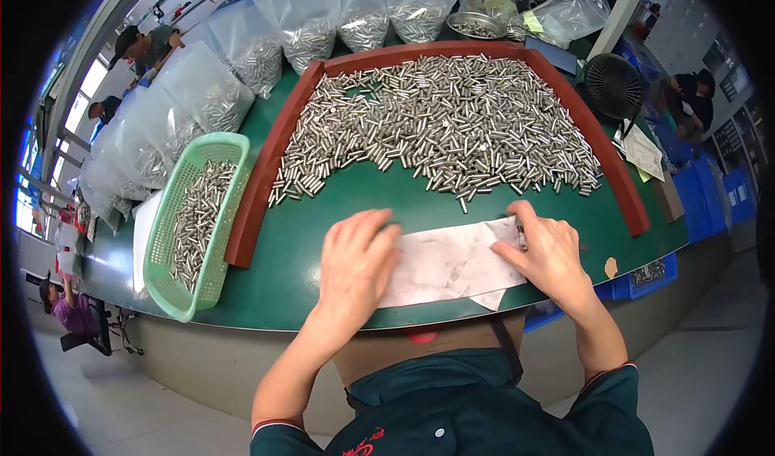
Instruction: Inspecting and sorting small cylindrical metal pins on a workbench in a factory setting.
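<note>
A stained whitish cloth [452, 264], folded into a long strip, lies at the near edge of the green table. At its left end is my left hand [355, 258], its fingers loosely bent and somewhat apart, with nothing visible in them. My right hand [553, 254] curls over the cloth's right end. Between its thumb and fingers show small grey metal bits that look like pins, mostly hidden by the hand. Beyond both hands spreads a wide heap of short shiny metal pins [452, 125], one layer thick in places.
A red-brown frame [278, 149] borders the heap on three sides. At left stands a green perforated basket [155, 238] of pins. Clear bags [299, 20] of pins line the back and left. A black fan [613, 86] and papers [643, 153] are at right. Other people work farther off.
</note>
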Tool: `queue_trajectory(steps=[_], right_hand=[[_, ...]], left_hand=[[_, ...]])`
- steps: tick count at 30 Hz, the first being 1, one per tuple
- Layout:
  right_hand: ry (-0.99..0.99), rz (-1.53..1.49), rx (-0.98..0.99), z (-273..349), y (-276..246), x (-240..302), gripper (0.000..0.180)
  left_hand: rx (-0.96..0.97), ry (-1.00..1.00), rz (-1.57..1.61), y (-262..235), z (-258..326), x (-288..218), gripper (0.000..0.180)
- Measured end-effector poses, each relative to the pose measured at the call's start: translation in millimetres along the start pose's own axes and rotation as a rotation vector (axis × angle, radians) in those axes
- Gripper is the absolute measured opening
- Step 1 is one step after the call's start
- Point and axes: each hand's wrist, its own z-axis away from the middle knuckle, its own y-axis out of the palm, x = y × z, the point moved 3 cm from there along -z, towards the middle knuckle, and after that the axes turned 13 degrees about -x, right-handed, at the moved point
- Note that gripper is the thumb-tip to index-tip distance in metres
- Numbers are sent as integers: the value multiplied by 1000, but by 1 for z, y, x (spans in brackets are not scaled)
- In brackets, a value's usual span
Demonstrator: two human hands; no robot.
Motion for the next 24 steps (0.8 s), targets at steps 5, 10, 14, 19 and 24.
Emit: queue_trajectory(steps=[5,10,14,19,24], right_hand=[[-10,-98,-171,-7,-24,-1,36],[64,-1072,-390,-30,-55,-10,24],[124,-1638,-107,-25,-24,9,35],[24,-1366,-83,-22,5,18,39],[44,-1364,-119,-27,1,19,41]], left_hand=[[268,319,-46,29,8,-21,83],[272,288,-13,24,-10,-19,84],[41,180,-6,20,-50,-12,65],[-286,253,-32,38,-120,4,47],[-186,560,101,65,-144,-40,39]])
